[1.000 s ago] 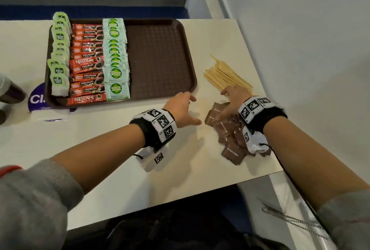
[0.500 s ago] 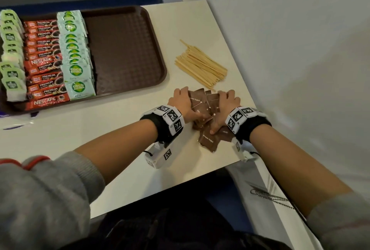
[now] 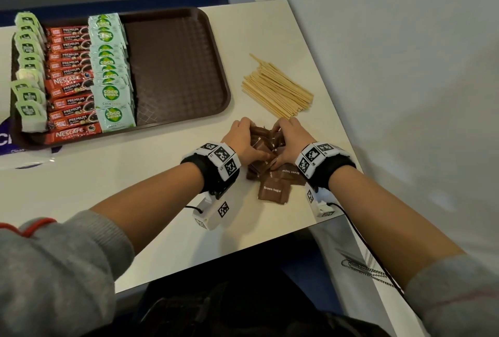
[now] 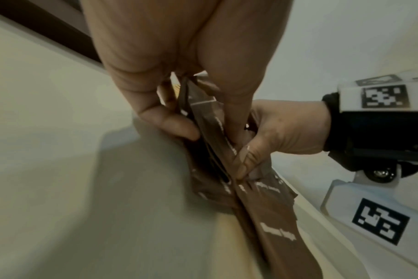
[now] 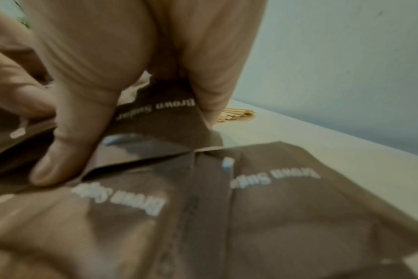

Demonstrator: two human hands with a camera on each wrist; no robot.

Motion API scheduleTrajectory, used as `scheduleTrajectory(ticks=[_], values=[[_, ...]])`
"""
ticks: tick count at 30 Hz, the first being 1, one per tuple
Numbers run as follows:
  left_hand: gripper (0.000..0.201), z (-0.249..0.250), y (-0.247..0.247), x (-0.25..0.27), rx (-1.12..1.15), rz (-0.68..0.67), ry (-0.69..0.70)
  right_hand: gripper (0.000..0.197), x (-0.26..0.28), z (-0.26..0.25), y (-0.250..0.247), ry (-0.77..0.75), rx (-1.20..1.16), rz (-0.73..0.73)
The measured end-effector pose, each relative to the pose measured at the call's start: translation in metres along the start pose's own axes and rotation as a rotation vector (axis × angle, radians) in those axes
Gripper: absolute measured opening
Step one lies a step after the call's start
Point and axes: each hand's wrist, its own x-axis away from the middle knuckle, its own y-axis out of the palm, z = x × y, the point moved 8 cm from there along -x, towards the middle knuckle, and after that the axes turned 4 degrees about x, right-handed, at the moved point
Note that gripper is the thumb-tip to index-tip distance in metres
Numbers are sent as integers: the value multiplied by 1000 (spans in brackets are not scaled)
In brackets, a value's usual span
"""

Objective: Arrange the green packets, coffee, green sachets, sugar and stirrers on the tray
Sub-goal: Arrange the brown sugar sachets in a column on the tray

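A heap of brown sugar sachets lies near the table's front right corner. My left hand and right hand curl round the heap from either side and squeeze a bunch of sachets between them. In the right wrist view my fingers press on sachets marked Brown Sugar. Wooden stirrers lie in a pile just beyond the hands. The brown tray holds green packets, red coffee sticks and green sachets in three columns on its left half.
The tray's right half is bare. A white wall runs along the table's right side. A blue and white wrapper lies under the tray's near left corner. The table's front edge is close to my forearms.
My left hand crossed from beside the tray to the sugar heap. Both hands have closed in on the sachets from the two sides and bunched them together.
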Motion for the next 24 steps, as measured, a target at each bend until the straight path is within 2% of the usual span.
scheduleTrajectory(ticks=[5,9,14,17,21,24], values=[[50,-11,-6,3,84,-41,-17,54,-9,-8,-9,-25,71,31],[39,-17,-14,7,186,-51,-19,38,-14,-18,-18,-67,43,81],[27,-31,-35,8,263,-27,-38,36,-15,-31,-35,-83,-100,147],[17,-40,-46,10,495,-34,-61,46,-18,-43,-42,-84,-232,142],[25,-54,-72,15,729,101,-91,36,-18,-76,-41,-130,-449,80],[20,-62,-83,22,916,135,-135,34,-21,-110,-31,-187,-492,11]])
